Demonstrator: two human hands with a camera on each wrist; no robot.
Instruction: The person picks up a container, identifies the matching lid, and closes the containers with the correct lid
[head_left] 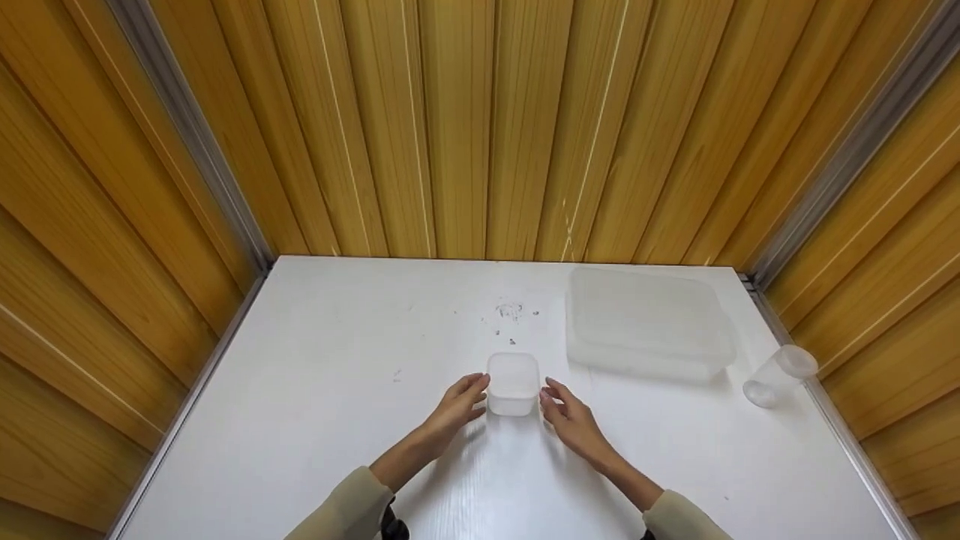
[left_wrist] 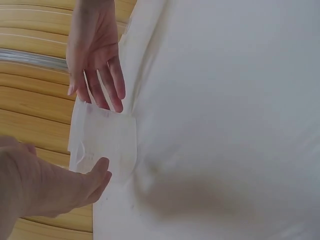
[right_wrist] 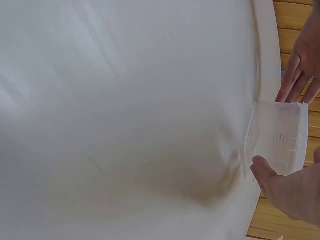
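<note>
A small translucent plastic food container (head_left: pixel 513 384) sits on the white table, between the two hands. At its left side is my left hand (head_left: pixel 456 405), fingers loosely extended and fingertips right at the wall. My right hand (head_left: pixel 571 420) is on the opposite side, its relaxed fingers close beside the wall. In the left wrist view, the container's lidded rim and clear side (left_wrist: pixel 107 137) show between both hands. The right wrist view shows faint ridges on the container wall (right_wrist: pixel 277 135), with the right fingertips overlapping its lower edge.
A large translucent lidded box (head_left: pixel 649 322) occupies the back right of the table (head_left: pixel 322 420). Near the right edge a clear cylindrical jar (head_left: pixel 780 375) stands. Dark marks (head_left: pixel 510 311) dot the surface behind the small container. Wood-patterned panels (head_left: pixel 457 127) enclose the back and sides.
</note>
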